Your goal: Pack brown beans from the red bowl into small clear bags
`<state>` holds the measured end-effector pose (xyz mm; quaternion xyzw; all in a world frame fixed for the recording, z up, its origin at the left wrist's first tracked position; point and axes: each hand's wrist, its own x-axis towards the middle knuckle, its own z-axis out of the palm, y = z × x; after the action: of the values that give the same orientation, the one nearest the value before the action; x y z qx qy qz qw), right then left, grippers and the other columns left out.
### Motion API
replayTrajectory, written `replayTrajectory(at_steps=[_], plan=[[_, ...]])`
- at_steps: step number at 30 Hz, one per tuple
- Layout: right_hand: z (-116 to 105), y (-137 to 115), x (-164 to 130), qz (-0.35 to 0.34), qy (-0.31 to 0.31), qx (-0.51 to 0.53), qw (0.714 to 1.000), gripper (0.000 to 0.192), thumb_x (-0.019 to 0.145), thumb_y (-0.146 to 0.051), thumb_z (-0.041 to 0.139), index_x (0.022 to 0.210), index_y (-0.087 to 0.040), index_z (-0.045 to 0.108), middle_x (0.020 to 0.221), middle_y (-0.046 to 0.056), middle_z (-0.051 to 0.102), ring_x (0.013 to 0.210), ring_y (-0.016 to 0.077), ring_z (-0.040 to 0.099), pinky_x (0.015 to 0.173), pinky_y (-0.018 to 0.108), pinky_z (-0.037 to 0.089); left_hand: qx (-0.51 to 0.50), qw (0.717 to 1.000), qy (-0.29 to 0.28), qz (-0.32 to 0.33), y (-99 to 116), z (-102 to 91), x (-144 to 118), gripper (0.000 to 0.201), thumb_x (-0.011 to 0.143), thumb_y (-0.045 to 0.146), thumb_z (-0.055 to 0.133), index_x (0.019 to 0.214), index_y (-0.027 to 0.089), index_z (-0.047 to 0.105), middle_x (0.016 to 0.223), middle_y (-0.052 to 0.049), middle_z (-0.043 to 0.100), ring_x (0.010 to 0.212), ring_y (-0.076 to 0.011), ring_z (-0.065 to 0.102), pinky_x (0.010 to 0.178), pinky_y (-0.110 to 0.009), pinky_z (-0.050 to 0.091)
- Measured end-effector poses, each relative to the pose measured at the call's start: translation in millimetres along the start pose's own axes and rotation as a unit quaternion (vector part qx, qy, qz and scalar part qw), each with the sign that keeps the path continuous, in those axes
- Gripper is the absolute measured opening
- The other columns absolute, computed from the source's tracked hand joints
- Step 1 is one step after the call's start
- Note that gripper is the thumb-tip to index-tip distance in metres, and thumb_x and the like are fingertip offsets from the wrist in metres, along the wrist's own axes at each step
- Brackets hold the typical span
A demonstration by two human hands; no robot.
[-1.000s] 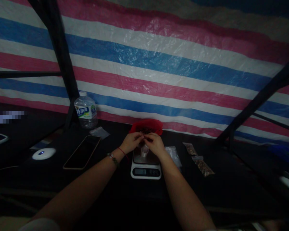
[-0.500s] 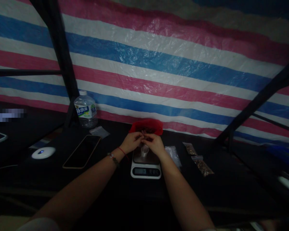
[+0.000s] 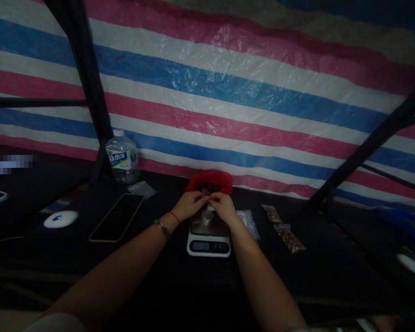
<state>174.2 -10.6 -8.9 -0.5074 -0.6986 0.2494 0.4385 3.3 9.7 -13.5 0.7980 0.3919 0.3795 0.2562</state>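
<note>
My left hand and my right hand meet above the kitchen scale, fingertips closed together. Between them shows a small pale see-through piece, apparently a clear plastic bag; most of it is hidden by my fingers. On the scale's metal plate, just below my hands, stands a small clear cup. The scale's display is lit, but its digits are too dim to read. Directly behind my fingers is a red container holding dark reddish-brown bits.
Flat clear bags lie right of the scale, beyond them two filled zip bags. Left are a phone, a white round device, another clear bag and a large bottle. Dark frame posts stand before striped sheeting.
My fingertips have drawn slightly closer together, and the see-through piece shows a little more above them. The scene has shifted very slightly left; objects on the table stay in place.
</note>
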Motion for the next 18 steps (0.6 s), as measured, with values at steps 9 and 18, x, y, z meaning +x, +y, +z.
replayTrajectory(at_steps=[9,18], plan=[[0.8,2.2,1.2,0.053,-0.022,0.076,0.995,0.020,0.069,-0.036,0.068,0.066,-0.016,0.068,0.056,-0.003,0.059,0.051,0.0097,0.047,0.050,0.021,0.034,-0.057,0.998,-0.015,0.008,-4.4,1.7,0.6,0.040,0.089,0.044,0.044,0.072,0.014,0.064,0.066,0.000,0.060,0.062,-0.0121,0.054,0.055,-0.020,0.039],[2.6,3.7,0.2,0.043,-0.024,0.111,0.993,0.020,0.072,-0.036,0.065,0.069,-0.016,0.066,0.061,-0.002,0.061,0.056,0.0107,0.051,0.054,0.021,0.037,-0.104,0.995,-0.008,-0.002,-3.2,1.4,1.6,0.030,0.085,0.036,0.047,0.075,0.015,0.066,0.071,-0.002,0.064,0.067,-0.0134,0.058,0.061,-0.022,0.045]])
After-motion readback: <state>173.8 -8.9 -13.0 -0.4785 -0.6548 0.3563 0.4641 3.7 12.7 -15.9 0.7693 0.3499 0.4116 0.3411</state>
